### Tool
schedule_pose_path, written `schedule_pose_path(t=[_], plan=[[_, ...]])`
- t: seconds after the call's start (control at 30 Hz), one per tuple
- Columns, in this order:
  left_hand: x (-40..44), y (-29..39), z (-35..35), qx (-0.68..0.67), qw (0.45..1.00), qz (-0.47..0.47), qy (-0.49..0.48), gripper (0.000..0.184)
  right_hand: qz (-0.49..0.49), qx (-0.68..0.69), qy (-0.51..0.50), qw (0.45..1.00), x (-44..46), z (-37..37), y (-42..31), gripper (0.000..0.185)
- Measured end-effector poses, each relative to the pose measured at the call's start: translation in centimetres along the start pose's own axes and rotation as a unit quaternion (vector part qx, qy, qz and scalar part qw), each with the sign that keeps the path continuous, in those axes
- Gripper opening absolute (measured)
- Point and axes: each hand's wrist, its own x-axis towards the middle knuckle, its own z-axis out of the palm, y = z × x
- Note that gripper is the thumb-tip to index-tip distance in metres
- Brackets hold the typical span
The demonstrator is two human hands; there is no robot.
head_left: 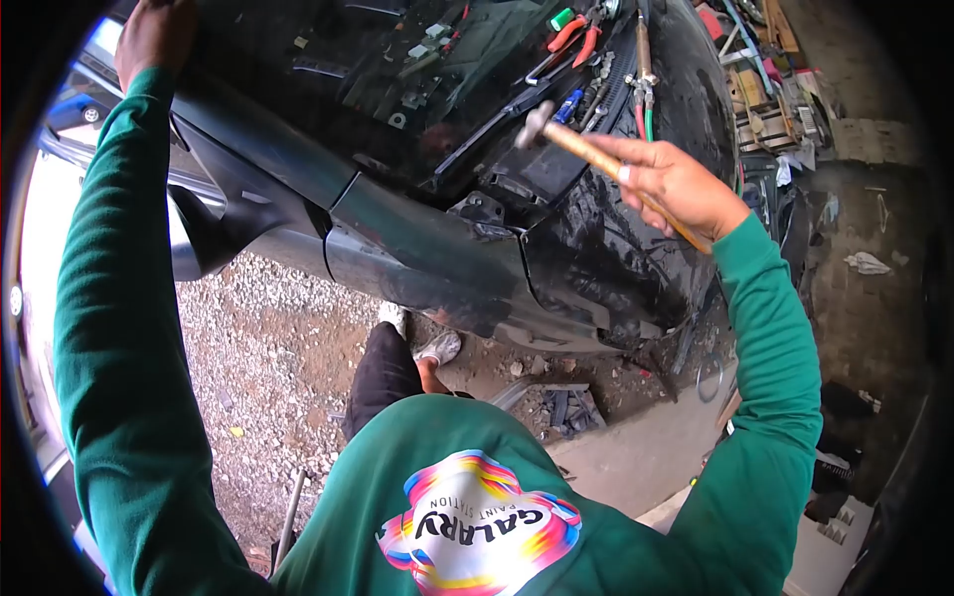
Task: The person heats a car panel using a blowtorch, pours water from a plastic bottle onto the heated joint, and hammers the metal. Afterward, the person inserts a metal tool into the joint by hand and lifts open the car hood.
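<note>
The wooden handle of a hammer (584,149) is gripped in the right hand (671,186), with the fingers closed around it; its metal head is pointed leftward over the front part of a dark car (407,238). The left hand (154,42) is placed at the car's upper edge, partly cut off by the frame, and whether anything is gripped by it cannot be told. Near the hammer, red-handled pliers (567,33) and a blue-handled tool (568,105) are laid among other tools on the car. Beside the left forearm, a side mirror (206,243) is seen. Both arms are covered by green sleeves (765,328). Farther down, gravel (258,328) is spread alongside the car, and a pale shoe (440,346) is planted near it.
</note>
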Motion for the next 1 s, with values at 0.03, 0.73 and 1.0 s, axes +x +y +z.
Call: schedule_pose_path(t=[0.03, 0.73, 1.0], plan=[[0.0, 0.0, -0.1, 0.003, 1.0, -0.004, -0.001, 0.055, -0.007, 0.005, 0.026, 1.0, 0.2, 0.7, 0.0, 0.062], [-0.6, 1.9, -1.0, 0.036, 0.998, -0.039, -0.015, 0.055, -0.022, -0.138, -0.069, 0.988, -0.9, 3.8, 2.7, 0.062], [-1.0, 2.3, -1.4, 0.027, 0.999, -0.002, 0.016, 0.052, -0.4, -0.313, 0.299, 0.808, -1.7, 14.4, 7.0, 0.084]])
